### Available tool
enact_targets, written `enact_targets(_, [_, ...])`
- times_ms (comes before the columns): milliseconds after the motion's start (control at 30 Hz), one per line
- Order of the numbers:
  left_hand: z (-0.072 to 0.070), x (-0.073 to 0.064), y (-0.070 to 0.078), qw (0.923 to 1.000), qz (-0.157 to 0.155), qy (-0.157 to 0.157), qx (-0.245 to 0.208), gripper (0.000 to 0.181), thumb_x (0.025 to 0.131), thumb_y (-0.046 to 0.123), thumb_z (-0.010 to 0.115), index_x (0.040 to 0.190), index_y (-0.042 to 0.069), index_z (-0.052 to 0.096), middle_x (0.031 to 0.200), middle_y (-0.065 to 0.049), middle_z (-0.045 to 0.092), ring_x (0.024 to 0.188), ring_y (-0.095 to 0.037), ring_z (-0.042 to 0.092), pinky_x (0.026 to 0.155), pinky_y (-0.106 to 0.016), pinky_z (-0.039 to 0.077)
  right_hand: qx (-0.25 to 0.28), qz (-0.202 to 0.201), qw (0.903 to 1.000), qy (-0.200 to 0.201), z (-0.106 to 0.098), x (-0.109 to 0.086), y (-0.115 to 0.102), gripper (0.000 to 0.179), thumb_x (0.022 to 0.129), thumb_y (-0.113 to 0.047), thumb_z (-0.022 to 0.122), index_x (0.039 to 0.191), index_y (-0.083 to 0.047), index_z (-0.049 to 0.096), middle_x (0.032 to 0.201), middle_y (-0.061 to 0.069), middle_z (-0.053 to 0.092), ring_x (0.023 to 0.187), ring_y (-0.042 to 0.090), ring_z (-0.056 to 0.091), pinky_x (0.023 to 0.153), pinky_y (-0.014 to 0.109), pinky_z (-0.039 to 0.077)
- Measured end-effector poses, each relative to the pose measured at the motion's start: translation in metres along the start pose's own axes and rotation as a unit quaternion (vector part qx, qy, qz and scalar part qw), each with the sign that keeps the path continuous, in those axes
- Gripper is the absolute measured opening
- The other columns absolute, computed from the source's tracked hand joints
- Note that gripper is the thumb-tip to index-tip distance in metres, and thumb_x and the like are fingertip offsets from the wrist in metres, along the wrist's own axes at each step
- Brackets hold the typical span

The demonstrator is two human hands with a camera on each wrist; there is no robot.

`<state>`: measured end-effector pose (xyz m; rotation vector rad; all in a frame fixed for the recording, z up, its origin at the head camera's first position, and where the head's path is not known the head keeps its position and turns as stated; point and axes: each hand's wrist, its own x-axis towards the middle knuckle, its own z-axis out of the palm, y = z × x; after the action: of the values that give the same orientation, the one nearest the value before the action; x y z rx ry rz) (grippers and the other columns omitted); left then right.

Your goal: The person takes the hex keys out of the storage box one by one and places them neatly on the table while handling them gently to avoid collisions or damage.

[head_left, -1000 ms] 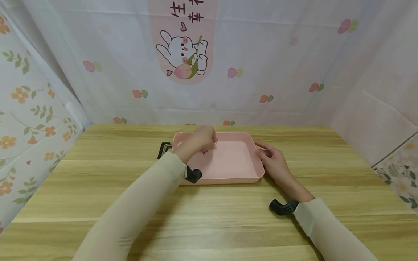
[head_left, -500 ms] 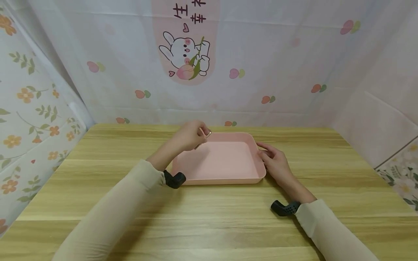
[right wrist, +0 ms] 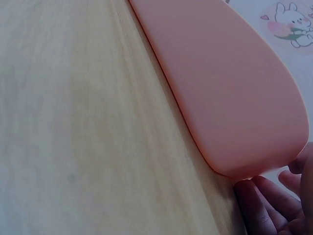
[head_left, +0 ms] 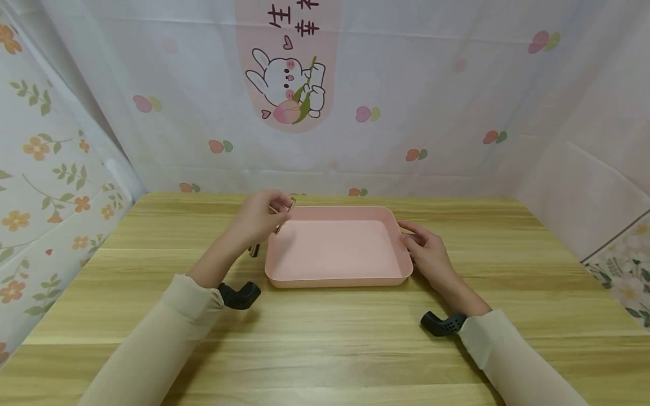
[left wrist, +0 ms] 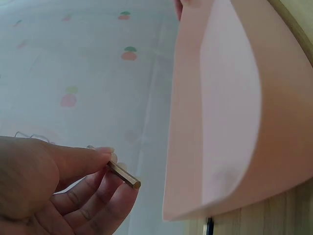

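Note:
My left hand pinches a brass-coloured hex key between thumb and fingertips, raised near the left end of a pink tray. Its six-sided end points out past the fingers in the left wrist view. On the table just left of the tray, more hex keys, black and metallic, lie partly hidden behind the left hand and wrist. At the tray's right end my right hand holds the wall, thumb at the rim and fingers along the outside.
The tray lies flat on a wood-grain table. A white patterned cloth hangs along the table's back edge, with a flowered cloth on the left side. Each wrist wears a black camera mount.
My left hand has moved left, from over the tray's inside to its left end, carrying the hex key. My right hand has stayed at the tray's right wall.

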<state>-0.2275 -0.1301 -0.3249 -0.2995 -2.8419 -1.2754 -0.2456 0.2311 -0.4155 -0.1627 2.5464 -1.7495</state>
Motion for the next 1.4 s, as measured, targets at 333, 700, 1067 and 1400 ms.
enact_targets(333, [-0.009,-0.008,-0.016,0.999,-0.031,0.019,-0.025,0.029,0.101,0.008,0.059,0.127,-0.003,0.061,0.112,-0.022,0.066,0.096,-0.034,0.07,0.08,-0.046,0.062,-0.001,-0.002,1.0,0.002,0.001,-0.001,0.0,0.05,0.106,-0.028,0.053,0.152,-0.01,0.046,0.129,0.027,0.061,0.088,-0.004,0.066,0.069,0.018,0.057])
enact_targets(700, [-0.023,-0.013,-0.028,0.9984,-0.025,0.041,-0.029,0.048,0.102,0.006,0.055,0.15,0.008,0.046,0.115,-0.027,0.064,0.095,-0.039,0.069,0.08,-0.047,0.062,-0.008,-0.005,0.9999,0.009,-0.002,-0.002,-0.002,0.049,0.106,-0.026,0.053,0.152,-0.011,0.047,0.129,0.027,0.063,0.088,-0.004,0.065,0.069,0.017,0.056])
enact_targets(1067, [-0.032,-0.013,-0.046,0.9978,-0.048,0.039,-0.025,0.04,0.102,0.005,0.054,0.141,-0.001,0.052,0.114,-0.027,0.062,0.099,-0.038,0.068,0.081,-0.044,0.063,-0.001,0.001,1.0,0.007,-0.001,-0.001,-0.001,0.049,0.106,-0.026,0.053,0.152,-0.011,0.046,0.126,0.025,0.063,0.087,-0.004,0.066,0.068,0.018,0.057])
enact_targets(1400, [-0.03,-0.009,-0.07,0.9965,-0.074,0.035,-0.015,0.039,0.1,0.001,0.054,0.138,-0.007,0.054,0.112,-0.029,0.062,0.077,-0.025,0.07,0.072,-0.038,0.063,-0.004,0.004,1.0,0.006,0.0,0.0,-0.001,0.049,0.106,-0.026,0.052,0.152,-0.011,0.046,0.128,0.026,0.061,0.087,-0.004,0.065,0.069,0.018,0.056])
